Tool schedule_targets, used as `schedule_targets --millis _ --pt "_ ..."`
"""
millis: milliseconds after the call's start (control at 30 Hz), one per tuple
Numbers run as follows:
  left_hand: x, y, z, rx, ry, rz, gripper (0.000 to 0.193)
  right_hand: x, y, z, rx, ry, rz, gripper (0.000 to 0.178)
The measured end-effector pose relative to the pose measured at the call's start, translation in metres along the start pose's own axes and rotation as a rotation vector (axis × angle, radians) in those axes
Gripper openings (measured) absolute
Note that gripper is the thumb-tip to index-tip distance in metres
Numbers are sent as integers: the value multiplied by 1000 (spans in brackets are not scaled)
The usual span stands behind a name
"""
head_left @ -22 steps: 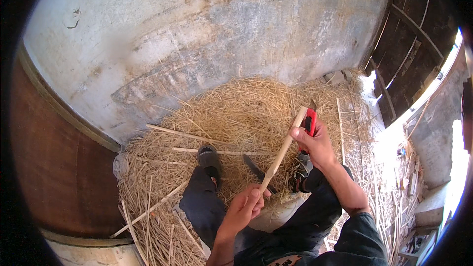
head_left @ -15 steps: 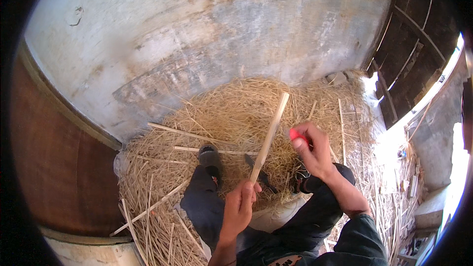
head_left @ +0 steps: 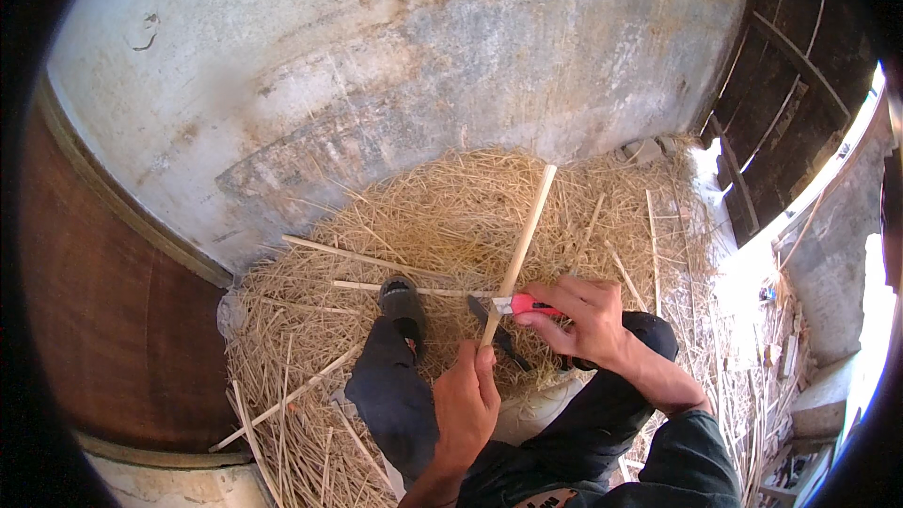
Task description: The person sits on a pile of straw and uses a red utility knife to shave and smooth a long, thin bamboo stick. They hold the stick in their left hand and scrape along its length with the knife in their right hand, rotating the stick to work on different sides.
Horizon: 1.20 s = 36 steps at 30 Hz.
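The left hand [head_left: 466, 404] is grasping the pale stick [head_left: 527, 229] low down, with its near end hiding in the fist, probably so that the long free part is staying steady while pointing far and slightly right. The right hand [head_left: 591, 325] is clutching a red knife [head_left: 536, 305] from the right side, and its short blade [head_left: 502, 305] is crossing the stick just beyond the left hand, seemingly touching the wood. That low crossing is likely giving firm support, since the wood is bending least near the grip, though it is also leaving the left thumb sitting near the edge. The person is holding the stick above the straw [head_left: 451, 193]; below it, a long dark tool [head_left: 478, 308] is lying partly hidden, crowding the space underneath. A shoe [head_left: 403, 306] is resting to the left, loose sticks [head_left: 362, 255] are lying farther left, and a stained wall [head_left: 376, 56] is closing off the far side
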<state>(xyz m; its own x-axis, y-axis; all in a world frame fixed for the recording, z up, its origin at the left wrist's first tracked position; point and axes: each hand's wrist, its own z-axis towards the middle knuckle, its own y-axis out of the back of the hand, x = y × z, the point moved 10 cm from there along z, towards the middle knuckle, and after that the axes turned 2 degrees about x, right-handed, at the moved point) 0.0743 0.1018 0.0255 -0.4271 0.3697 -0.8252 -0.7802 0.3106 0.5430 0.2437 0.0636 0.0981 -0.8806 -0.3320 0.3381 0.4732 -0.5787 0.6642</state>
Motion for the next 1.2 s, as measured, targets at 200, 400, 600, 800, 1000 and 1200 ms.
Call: schedule_targets --millis 200,400,600,800,1000,1200 --pt "12 -9 -12 35 11 14 25 -29 17 9 -132 -89 50 19" --pt "31 -17 -50 204 101 -47 30 -118 87 11 -375 -471 -106 23" --pt "48 -11 -34 184 116 -243 35 -96 50 0 -206 -434 100 24" --pt "32 -15 -13 209 136 -399 35 -13 -9 -10 43 -27 50 23" --pt "28 -15 -11 156 155 -310 37 -8 -10 -8 66 -50 -25 24" --pt "38 -23 -27 231 209 -264 37 -53 17 2 -87 -190 -24 20"
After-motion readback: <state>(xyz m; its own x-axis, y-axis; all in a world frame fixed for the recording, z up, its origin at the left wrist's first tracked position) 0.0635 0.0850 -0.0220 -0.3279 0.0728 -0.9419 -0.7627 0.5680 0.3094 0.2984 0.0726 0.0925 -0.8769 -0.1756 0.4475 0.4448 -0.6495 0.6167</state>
